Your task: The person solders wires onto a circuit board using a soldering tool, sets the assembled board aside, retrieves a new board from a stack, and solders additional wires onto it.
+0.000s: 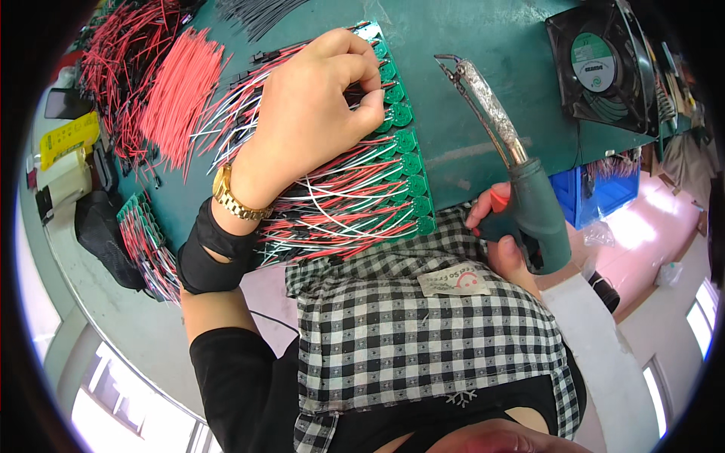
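My right hand (511, 258) is wrapped round the dark green handle of a soldering gun (538, 198), with a red trigger by the fingers. Its worn metal barrel points up and to the left, apart from the boards. A panel of round green circuit boards (414, 185) lies on the bench, with red, white and black wires (340, 198) running left from it. Over the panel's upper part, my left hand (313, 113) has its thumb and fingers curled together in a pinch. Whatever sits between those fingertips is hidden.
Bundles of red wires (181, 98) and black wires (260, 13) lie at the far left of the green bench (468, 143). A black fan (600, 68) stands at the far right. Below the right edge is a blue bin (589, 198). Another wired panel (143, 238) lies at left.
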Demonstrator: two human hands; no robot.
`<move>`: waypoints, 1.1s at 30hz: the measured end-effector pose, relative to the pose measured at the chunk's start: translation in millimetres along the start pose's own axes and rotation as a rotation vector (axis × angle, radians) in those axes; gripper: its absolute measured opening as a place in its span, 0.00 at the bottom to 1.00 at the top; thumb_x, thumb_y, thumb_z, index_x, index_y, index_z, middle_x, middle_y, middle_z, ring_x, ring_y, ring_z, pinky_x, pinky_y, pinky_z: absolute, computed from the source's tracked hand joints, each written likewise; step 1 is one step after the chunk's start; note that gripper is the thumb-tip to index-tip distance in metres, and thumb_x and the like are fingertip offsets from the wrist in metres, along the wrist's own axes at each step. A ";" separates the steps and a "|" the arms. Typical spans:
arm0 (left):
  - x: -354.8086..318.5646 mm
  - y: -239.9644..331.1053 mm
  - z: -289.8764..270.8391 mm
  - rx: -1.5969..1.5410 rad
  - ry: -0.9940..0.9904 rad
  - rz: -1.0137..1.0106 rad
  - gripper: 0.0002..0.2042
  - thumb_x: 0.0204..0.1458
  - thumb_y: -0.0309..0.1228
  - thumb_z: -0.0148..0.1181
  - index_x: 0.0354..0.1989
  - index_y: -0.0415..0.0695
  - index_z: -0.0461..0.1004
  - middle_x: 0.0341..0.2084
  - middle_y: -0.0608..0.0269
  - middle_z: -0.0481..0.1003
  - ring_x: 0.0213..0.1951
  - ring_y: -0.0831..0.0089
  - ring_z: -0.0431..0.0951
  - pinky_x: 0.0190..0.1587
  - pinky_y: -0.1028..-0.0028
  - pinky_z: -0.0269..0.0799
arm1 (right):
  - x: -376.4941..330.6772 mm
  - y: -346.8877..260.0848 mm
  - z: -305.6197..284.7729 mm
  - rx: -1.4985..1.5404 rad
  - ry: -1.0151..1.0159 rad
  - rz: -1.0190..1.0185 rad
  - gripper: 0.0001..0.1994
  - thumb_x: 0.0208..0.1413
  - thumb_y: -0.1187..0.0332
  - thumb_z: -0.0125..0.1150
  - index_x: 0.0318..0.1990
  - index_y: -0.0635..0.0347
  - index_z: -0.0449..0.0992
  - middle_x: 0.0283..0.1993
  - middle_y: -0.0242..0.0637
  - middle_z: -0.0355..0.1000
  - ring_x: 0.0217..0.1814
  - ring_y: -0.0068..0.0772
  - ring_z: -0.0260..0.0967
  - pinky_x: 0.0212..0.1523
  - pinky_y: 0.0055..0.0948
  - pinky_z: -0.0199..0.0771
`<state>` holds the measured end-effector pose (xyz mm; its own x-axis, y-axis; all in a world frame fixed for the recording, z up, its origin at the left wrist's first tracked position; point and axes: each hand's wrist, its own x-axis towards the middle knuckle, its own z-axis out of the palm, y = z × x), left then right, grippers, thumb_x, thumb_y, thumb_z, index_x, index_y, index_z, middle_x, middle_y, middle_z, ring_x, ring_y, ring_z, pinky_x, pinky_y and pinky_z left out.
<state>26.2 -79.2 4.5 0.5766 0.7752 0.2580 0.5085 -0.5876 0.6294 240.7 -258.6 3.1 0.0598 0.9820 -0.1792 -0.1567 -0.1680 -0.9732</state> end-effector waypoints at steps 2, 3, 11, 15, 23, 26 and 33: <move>-0.5 -0.4 -2.0 0.002 0.001 0.004 0.04 0.38 0.21 0.61 0.21 0.39 0.71 0.29 0.70 0.72 0.19 0.84 0.65 0.22 0.84 0.62 | -0.6 14.0 -1.7 0.015 -0.016 -0.057 0.28 0.51 0.56 0.57 0.57 0.62 0.63 0.33 0.39 0.67 0.33 0.25 0.63 0.31 0.23 0.63; -0.9 -0.8 -3.7 0.007 -0.005 0.004 0.04 0.38 0.21 0.61 0.21 0.39 0.71 0.29 0.70 0.72 0.20 0.84 0.65 0.22 0.84 0.63 | 0.2 17.8 -1.3 0.036 -0.031 -0.109 0.28 0.51 0.56 0.57 0.57 0.62 0.63 0.33 0.40 0.67 0.33 0.25 0.64 0.31 0.23 0.63; -9.4 8.9 -32.1 0.192 0.011 0.121 0.07 0.36 0.23 0.61 0.26 0.42 0.72 0.34 0.65 0.72 0.34 0.70 0.74 0.34 0.72 0.71 | -6.7 5.5 17.7 0.048 0.039 -0.125 0.33 0.48 0.47 0.62 0.55 0.63 0.64 0.33 0.40 0.67 0.31 0.27 0.65 0.30 0.25 0.65; -34.8 85.3 -59.5 0.495 -0.205 0.146 0.20 0.36 0.38 0.61 0.39 0.44 0.73 0.54 0.57 0.63 0.58 0.54 0.60 0.51 0.47 0.58 | -21.2 -10.2 33.5 0.042 0.164 -0.160 0.36 0.44 0.45 0.66 0.52 0.65 0.64 0.35 0.43 0.69 0.30 0.30 0.68 0.32 0.25 0.71; -77.3 89.8 -71.9 0.315 -0.469 0.266 0.46 0.34 0.55 0.65 0.61 0.40 0.58 0.66 0.49 0.47 0.67 0.47 0.42 0.58 0.39 0.47 | -28.0 -32.7 59.3 0.202 0.106 -0.285 0.28 0.55 0.58 0.57 0.56 0.66 0.56 0.37 0.45 0.65 0.30 0.31 0.67 0.33 0.26 0.70; -71.0 86.1 -80.4 0.261 -0.482 0.316 0.44 0.35 0.54 0.65 0.60 0.39 0.59 0.66 0.49 0.46 0.67 0.48 0.41 0.57 0.39 0.48 | -24.4 -28.2 66.9 0.302 0.070 -0.318 0.26 0.57 0.57 0.53 0.55 0.67 0.56 0.36 0.45 0.65 0.29 0.30 0.67 0.32 0.24 0.71; -73.8 90.7 -76.9 0.250 -0.429 0.570 0.36 0.38 0.50 0.61 0.57 0.45 0.66 0.66 0.55 0.49 0.67 0.52 0.44 0.59 0.41 0.46 | -32.3 -39.0 70.7 0.411 0.099 -0.325 0.26 0.56 0.58 0.52 0.55 0.67 0.56 0.34 0.48 0.67 0.28 0.31 0.68 0.29 0.23 0.73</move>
<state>-19.4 -171.9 98.9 0.9661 0.2074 0.1536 0.1574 -0.9452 0.2860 175.2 -277.6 57.0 0.2593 0.9616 0.0899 -0.4869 0.2106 -0.8477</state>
